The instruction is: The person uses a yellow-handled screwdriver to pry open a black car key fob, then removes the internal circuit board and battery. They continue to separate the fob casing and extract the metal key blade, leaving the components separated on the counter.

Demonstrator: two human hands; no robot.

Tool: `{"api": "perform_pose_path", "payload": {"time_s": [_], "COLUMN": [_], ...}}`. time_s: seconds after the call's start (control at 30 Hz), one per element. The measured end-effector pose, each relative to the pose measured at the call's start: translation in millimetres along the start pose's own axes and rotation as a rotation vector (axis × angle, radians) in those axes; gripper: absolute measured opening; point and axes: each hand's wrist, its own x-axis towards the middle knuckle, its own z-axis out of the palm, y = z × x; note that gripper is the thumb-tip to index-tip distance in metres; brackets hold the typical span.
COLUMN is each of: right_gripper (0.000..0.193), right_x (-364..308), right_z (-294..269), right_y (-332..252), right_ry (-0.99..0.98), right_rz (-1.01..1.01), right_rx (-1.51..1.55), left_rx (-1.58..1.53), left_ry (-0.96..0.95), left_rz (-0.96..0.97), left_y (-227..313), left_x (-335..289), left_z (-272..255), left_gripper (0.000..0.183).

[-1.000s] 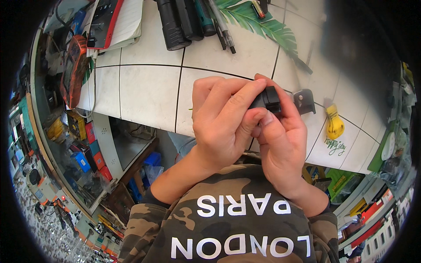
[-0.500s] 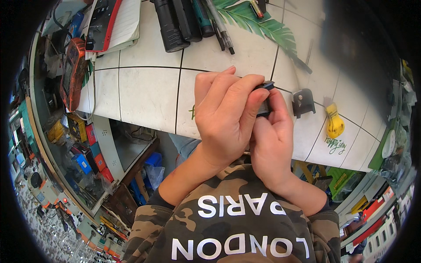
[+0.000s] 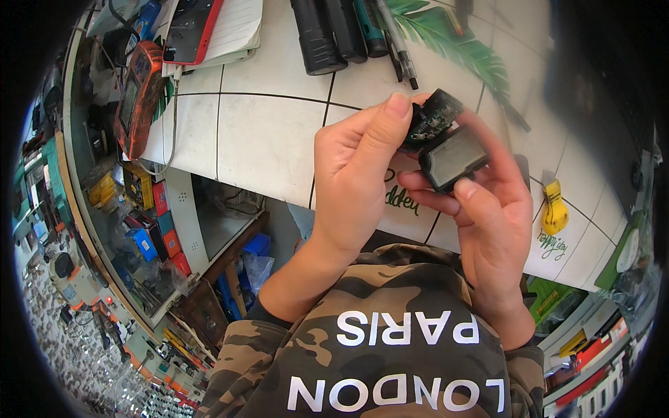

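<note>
My left hand [image 3: 362, 167] pinches a small black part with a bare circuit board [image 3: 433, 117] between thumb and fingers. Close beside it, my right hand [image 3: 495, 219] grips a small black open casing [image 3: 454, 159] with a greyish inner face turned up, its thumb on the near edge. The two pieces are held over the tile-patterned table cover [image 3: 265, 143], and whether they touch I cannot tell. Behind my right fingers, a dark bracket-like piece [image 3: 521, 164] is mostly hidden.
A yellow rounded object [image 3: 555, 212] lies on the right. At the back are black battery-like cylinders [image 3: 320, 42], pens [image 3: 401, 45], a notebook [image 3: 237, 31] and a red-edged phone [image 3: 189, 29]. An orange-cased meter [image 3: 132, 104] with a cable sits far left, above cluttered shelves [image 3: 157, 230].
The black object, earlier closed within both hands, is now in two pieces, one in each hand. My right hand has moved right and opened up around its casing. The whole view has shifted slightly.
</note>
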Motion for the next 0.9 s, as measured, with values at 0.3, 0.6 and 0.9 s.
{"api": "perform_pose_path", "payload": {"time_s": [0.3, 0.6, 0.9], "right_gripper": [0.054, 0.052, 0.055], "right_x": [1, 1, 1], "right_z": [-11, -16, -22], "right_y": [-7, -8, -2], "right_ry": [-0.025, -0.038, -0.098], "right_rz": [-0.025, -0.038, -0.138], "right_rx": [-0.029, -0.072, -0.080], "left_rx": [-0.190, -0.051, 0.628], "left_ry": [-0.101, -0.145, -0.120], "left_rz": [-0.162, -0.017, 0.455], "left_y": [4, 4, -2], "left_x": [3, 1, -2], "left_z": [-6, -5, -4], "left_gripper": [0.035, 0.031, 0.035]}}
